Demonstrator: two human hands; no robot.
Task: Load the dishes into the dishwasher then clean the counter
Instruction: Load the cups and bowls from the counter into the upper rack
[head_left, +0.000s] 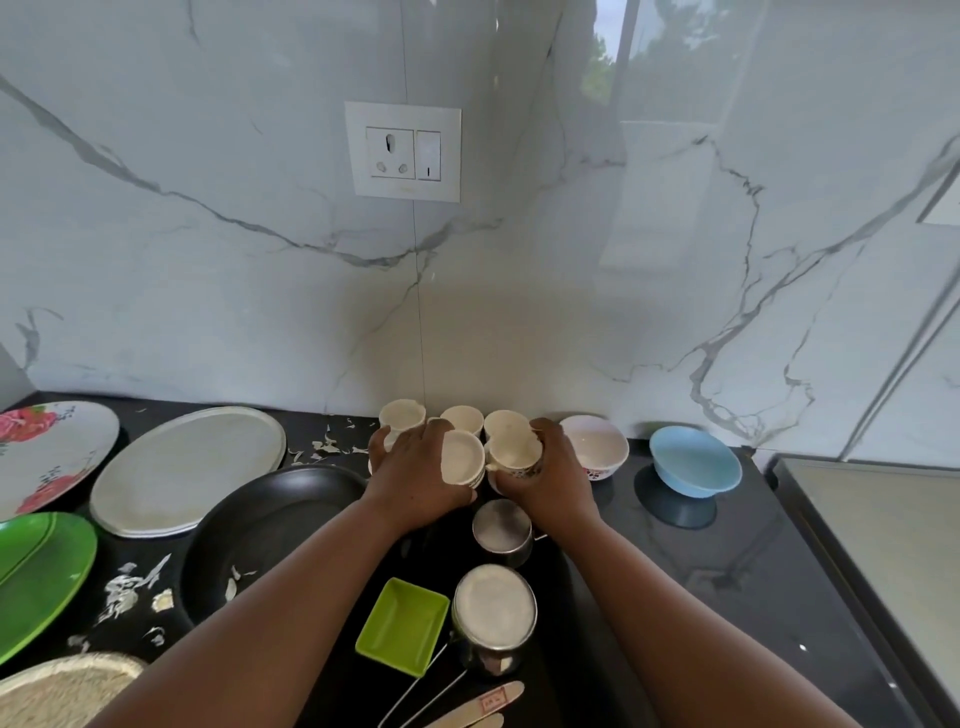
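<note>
Black counter (727, 545) carries all the dishes, below a marble wall (208, 234) with a socket (402, 150). At left lie a steel plate (187, 467), a black pan (270, 530), a floral plate (47, 452) and a green plate (36, 577). Right of the cups (462, 418) stand a white bowl (597, 447) and a blue bowl (696, 460). Left hand (415, 478) grips one cup (461, 457), right hand (553, 478) grips another cup (514, 447). Nearer stand two steel tumblers (493, 613) and a green tray (402, 623). Scraps (124, 592) litter the counter. No writing is readable.

Two bare forearms reach in from the bottom edge, with no sleeves, watch, bracelets or rings in sight; the left hand (415, 475) and right hand (558, 475) are bare too, without gloves, the fingernails short
</note>
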